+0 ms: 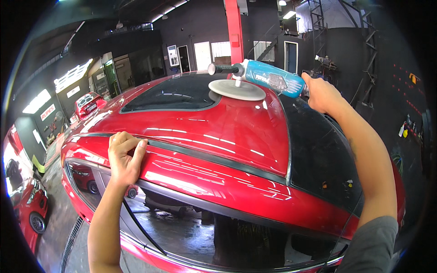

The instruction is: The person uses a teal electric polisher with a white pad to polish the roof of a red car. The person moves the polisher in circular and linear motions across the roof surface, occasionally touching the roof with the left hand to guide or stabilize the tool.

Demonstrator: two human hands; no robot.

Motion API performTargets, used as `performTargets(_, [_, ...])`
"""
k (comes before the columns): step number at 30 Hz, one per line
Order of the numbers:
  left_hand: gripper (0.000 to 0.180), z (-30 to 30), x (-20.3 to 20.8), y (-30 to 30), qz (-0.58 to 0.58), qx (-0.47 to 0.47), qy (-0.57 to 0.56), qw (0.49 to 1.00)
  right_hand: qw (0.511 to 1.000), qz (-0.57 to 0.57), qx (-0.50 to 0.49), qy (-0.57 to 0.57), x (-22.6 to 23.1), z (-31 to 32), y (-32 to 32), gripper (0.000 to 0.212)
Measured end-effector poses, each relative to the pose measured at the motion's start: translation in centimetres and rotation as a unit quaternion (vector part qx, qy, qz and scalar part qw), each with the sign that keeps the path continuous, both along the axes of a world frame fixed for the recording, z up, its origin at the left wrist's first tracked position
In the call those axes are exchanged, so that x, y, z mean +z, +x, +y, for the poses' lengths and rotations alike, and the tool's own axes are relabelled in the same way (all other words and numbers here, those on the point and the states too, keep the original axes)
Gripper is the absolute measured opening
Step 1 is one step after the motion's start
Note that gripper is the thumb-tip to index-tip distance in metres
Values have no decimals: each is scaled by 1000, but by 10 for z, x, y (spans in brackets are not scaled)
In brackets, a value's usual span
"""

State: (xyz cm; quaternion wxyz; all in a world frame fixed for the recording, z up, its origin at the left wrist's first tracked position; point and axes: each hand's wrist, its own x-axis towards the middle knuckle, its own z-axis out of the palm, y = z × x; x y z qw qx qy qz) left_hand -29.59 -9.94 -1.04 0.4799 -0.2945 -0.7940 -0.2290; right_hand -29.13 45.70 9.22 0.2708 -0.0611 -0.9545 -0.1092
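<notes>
My right hand [322, 93] grips the rear end of a blue car polisher [272, 78], holding it out over the far part of a red car's roof [218, 119]. A round pale pad [237, 90] sits under the tool's head, close above or on the paint; I cannot tell which. The polisher's black side handle [224, 68] points left, with no hand on it. My left hand [125, 157] rests at the near roof edge, fingers bent over the dark trim strip [209, 157] and thumb raised apart. It holds no tool.
A dark glass panel [170, 92] lies in the roof, and the windshield [318, 150] slopes off at right. Side windows [182, 227] run below me. Other red cars [32, 204] stand at left. A red pillar [234, 32] rises behind the roof. A thin cord [353, 214] hangs near my right arm.
</notes>
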Motion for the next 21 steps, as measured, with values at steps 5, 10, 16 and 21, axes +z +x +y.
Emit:
performTargets(5, [21, -6, 1, 3, 6, 9, 0, 1000, 1000, -4, -4, -8, -1, -23, 70, 61])
performTargets(10, [23, -11, -2, 5, 16, 12, -7, 1000, 1000, -17, -4, -23, -5, -50, 129, 65])
performTargets(16, [27, -14, 7, 13, 19, 18, -11, 1000, 999, -15, 5, -34, -3, -64, 185, 65])
performTargets(21, [28, -25, 2, 1, 28, 25, -10, 999, 999, -1, 28, -44, -17, -66, 188, 64])
